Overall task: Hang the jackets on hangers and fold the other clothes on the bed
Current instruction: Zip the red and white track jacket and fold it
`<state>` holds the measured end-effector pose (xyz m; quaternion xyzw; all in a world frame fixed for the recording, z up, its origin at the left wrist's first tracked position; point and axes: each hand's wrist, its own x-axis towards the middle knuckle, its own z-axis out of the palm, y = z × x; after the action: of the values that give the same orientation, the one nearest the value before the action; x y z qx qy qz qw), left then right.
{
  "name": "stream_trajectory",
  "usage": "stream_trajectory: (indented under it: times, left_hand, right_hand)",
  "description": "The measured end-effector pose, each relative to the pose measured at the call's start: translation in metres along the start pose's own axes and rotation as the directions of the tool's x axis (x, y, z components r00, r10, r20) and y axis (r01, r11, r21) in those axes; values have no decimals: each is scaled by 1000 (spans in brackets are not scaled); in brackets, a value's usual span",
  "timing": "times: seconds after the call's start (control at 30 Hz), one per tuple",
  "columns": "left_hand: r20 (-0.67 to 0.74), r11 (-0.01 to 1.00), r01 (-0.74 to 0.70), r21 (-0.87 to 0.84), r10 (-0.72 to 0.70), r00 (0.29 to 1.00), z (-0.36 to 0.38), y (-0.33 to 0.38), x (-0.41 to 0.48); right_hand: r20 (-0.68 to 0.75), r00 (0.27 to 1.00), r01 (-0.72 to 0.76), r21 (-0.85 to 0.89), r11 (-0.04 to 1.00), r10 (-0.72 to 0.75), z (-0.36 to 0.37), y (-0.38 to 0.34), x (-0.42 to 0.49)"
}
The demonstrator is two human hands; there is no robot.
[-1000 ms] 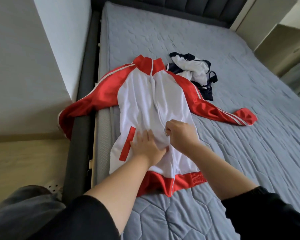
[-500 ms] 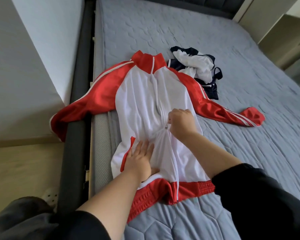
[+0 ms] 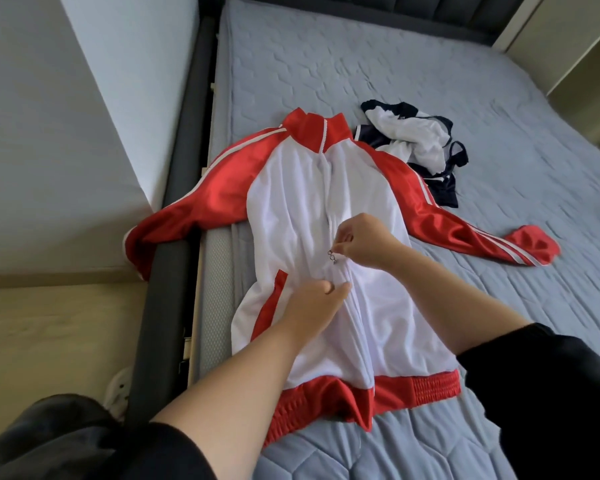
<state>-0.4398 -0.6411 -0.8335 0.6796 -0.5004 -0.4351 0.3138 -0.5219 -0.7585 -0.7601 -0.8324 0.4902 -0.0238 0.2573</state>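
The red and white jacket (image 3: 291, 209) lies flat on the bed (image 3: 430, 81). The right hand (image 3: 368, 240) pinches the zipper pull (image 3: 332, 256) in its fingers, and the left hand (image 3: 316, 303) grips the cloth just below. This looks like the zip step, so next the pull must slide straight while the cloth stays tight.

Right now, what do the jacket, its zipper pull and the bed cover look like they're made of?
The jacket looks like smooth synthetic knit, probably polyester: its red sleeves shine. The zipper pull seems metal: small, silvery, glinting. The bed cover is matte grey quilted fabric with stitched patterns; fibre unclear.
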Motion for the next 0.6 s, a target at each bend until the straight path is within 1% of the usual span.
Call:
stream_trajectory:
  times: [0.1, 0.13, 0.2, 0.23, 0.3, 0.33, 0.37, 0.4, 0.43, 0.47, 0.5, 0.53, 0.57, 0.6]
  left_hand:
    - [-50, 983, 85, -165, -94, 994, 4, 9, 11]
    - [-51, 976, 109, -190, -121, 991, 3, 8, 14]
    - [-2, 979, 134, -156, -136, 991, 0, 4, 18]
    - [39, 983, 135, -125, -131, 991, -2, 1, 19]
    - [107, 990, 136, -32, -132, 985, -9, -3, 21]
    - [128, 992, 122, 22, -124, 984, -12, -6, 23]
    - [148, 991, 88, 98, -102, 984, -12, -8, 24]
    - [172, 981, 38, 189, -71, 983, -11, -10, 24]
    - [190, 962, -13, 274, -41, 981, -8, -13, 22]
    - [194, 941, -49, 333, -17, 981, -5, -17, 20]
    - [190, 932, -64, 357, -5, 982, -2, -20, 18]
    - [193, 935, -59, 350, -10, 981, -1, -24, 18]
    - [204, 950, -30, 311, -36, 978, -1, -26, 20]
    - [213, 970, 16, 241, -69, 975, -4, -25, 22]
  right_hand:
    - [19, 1000, 16, 35, 999, -16, -7, 2, -2]
    - [16, 1000, 18, 32, 999, -19, -8, 4, -2]
    - [3, 1000, 28, -26, 999, -27, -5, 10, -3]
    - [-9, 999, 35, -82, 996, -36, 0, 14, -5]
    - [-52, 996, 64, -228, 972, -77, 14, 18, -7]
    - [-83, 991, 77, -268, 960, -103, 19, 18, -6]
    - [-125, 986, 69, -268, 961, -106, 20, 17, -1]
    - [-185, 980, 30, -219, 975, -72, 19, 14, 7]
    - [-264, 964, -29, -126, 992, -5, 14, 13, 16]
    - [-349, 934, -86, -7, 996, 78, 7, 14, 26]
    - [-403, 900, -131, 113, 985, 166, -2, 15, 36]
    - [-408, 884, -158, 203, 966, 230, -9, 16, 43]
    - [-359, 900, -163, 247, 955, 247, -14, 17, 47]
    - [-277, 936, -151, 242, 959, 217, -17, 17, 49]
